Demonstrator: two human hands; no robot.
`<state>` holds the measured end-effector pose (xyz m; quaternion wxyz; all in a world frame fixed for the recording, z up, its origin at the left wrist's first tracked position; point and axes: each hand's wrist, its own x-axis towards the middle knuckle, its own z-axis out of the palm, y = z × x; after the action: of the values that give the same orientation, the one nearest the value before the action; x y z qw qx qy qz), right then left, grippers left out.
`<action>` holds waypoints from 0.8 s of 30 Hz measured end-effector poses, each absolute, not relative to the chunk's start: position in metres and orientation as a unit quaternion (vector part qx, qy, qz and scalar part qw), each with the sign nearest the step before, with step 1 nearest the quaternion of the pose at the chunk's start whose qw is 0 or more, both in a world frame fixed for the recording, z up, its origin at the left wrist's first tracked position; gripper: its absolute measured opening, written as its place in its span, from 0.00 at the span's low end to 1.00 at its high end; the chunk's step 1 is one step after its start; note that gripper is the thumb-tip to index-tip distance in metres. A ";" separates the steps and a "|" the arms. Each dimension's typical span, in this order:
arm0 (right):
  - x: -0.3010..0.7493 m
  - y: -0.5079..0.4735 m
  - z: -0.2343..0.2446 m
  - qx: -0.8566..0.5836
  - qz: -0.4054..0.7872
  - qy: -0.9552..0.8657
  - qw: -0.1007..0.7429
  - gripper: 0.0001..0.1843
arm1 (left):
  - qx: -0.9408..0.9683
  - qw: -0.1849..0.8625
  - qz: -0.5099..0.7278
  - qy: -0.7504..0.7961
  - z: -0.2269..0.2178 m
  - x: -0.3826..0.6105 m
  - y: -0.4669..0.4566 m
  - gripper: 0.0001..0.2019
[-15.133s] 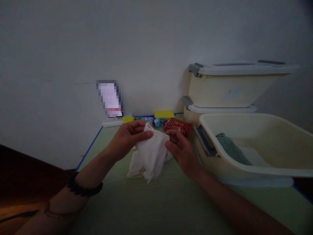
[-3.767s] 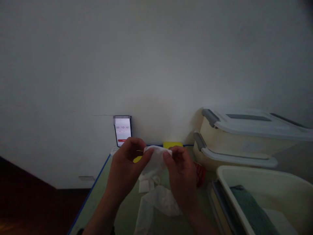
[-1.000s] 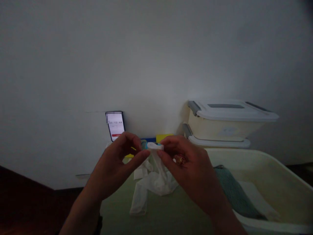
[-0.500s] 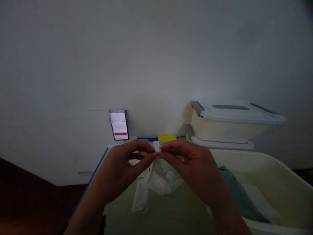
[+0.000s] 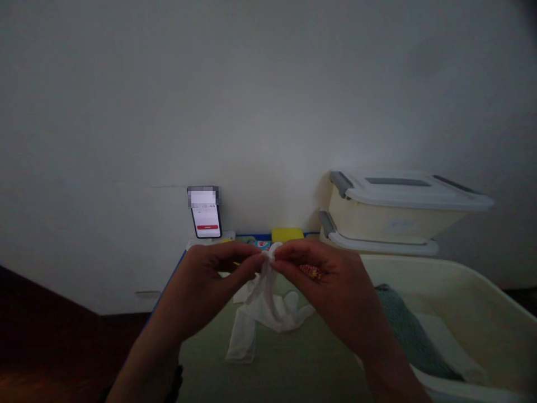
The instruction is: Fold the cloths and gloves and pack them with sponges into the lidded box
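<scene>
Both of my hands pinch a thin white glove (image 5: 264, 285) between thumb and fingertips, at about the middle of the view. My left hand (image 5: 213, 285) grips it from the left, and my right hand (image 5: 331, 285) from the right, their fingertips almost meeting. A small white loop of the material sticks up above the pinch. Below it the glove hangs down toward the table. White glove material with finger shapes (image 5: 289, 313) and a flat strip (image 5: 242, 338) lies there; whether it is one glove or two I cannot tell.
A phone (image 5: 206, 215) leans against the wall at the back left. Behind my hands are a yellow block (image 5: 287, 235) and a patterned red item (image 5: 310, 272). Lidded boxes (image 5: 394, 218) are stacked at right, behind a cream tub (image 5: 457, 268) with a green cloth (image 5: 411, 330) inside.
My hands keep their pinch, and the glove's upper loop has tipped to the right. The view has shifted slightly.
</scene>
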<state>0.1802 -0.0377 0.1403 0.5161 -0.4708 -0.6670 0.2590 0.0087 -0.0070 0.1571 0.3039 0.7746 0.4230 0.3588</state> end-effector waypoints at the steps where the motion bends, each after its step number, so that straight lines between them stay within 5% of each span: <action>1: 0.180 -0.038 0.140 -0.477 0.249 -0.665 0.517 0.06 | 0.771 0.302 0.362 0.428 0.157 0.008 -0.007 0.07; 24: 0.179 -0.035 0.140 -0.457 0.279 -0.666 0.519 0.09 | 0.757 0.279 0.404 0.431 0.155 0.014 -0.008 0.08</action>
<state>0.1786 -0.0354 0.1398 0.5191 -0.4570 -0.6662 0.2791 0.0139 -0.0084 0.1548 0.2792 0.7567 0.4313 0.4044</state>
